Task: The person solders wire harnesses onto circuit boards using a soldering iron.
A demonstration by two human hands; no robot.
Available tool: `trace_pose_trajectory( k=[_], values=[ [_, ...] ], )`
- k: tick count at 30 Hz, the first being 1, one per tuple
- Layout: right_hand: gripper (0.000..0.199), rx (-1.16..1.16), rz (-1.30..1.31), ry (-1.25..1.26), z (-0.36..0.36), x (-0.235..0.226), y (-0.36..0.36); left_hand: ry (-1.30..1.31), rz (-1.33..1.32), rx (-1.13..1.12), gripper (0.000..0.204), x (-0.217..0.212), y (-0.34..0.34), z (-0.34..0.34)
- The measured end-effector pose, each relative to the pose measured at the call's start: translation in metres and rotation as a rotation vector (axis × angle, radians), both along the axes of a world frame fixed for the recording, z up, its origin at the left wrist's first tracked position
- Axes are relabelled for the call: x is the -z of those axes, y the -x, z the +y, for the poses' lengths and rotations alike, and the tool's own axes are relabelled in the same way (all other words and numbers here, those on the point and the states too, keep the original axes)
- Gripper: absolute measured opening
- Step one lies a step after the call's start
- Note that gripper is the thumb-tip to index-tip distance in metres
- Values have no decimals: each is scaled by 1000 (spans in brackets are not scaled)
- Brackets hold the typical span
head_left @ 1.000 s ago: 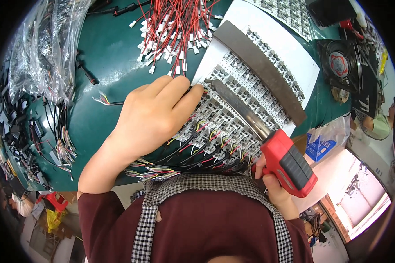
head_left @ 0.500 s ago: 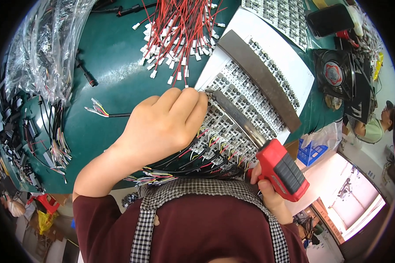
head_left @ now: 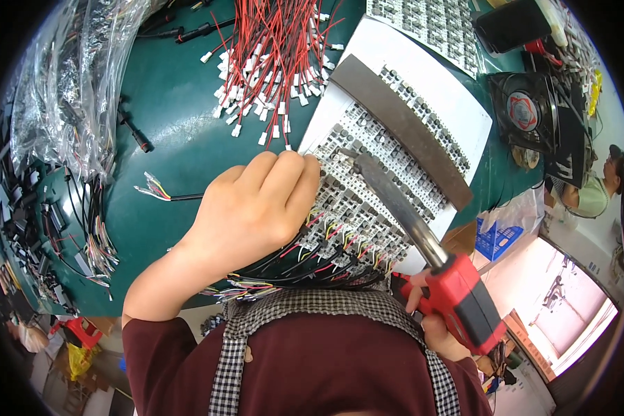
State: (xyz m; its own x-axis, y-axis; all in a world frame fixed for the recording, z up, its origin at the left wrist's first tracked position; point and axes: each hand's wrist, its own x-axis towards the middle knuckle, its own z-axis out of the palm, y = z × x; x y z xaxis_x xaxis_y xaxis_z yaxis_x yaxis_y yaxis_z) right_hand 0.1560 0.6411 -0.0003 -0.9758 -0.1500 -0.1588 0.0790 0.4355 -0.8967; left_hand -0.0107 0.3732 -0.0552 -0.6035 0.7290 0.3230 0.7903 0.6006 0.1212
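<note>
Left hand (head_left: 253, 208) palm-down on connector board (head_left: 367, 201), fingers curled.

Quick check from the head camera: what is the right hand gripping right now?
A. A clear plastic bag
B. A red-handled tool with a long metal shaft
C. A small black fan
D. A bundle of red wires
B. The right hand is wrapped around the red-handled tool, whose metal shaft reaches up over the white board of small parts, while the left hand rests on that board.
</note>
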Motion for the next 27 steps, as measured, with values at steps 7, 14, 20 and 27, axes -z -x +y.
trace_pose_trajectory(
  k=[7,14,20,27],
  values=[
    [43,220,-271,66,-16,-12,18,17,11,-5,22,-3,0,2],
    [44,300,-222,151,-15,2,3,-49,-51,1,23,-4,3,4],
    [76,56,-66,-98,-1,11,-1,-205,-156,-48,27,0,-3,6],
    [73,59,-89,-31,2,29,-12,-164,-119,-35,29,0,-10,10]
  ],
)
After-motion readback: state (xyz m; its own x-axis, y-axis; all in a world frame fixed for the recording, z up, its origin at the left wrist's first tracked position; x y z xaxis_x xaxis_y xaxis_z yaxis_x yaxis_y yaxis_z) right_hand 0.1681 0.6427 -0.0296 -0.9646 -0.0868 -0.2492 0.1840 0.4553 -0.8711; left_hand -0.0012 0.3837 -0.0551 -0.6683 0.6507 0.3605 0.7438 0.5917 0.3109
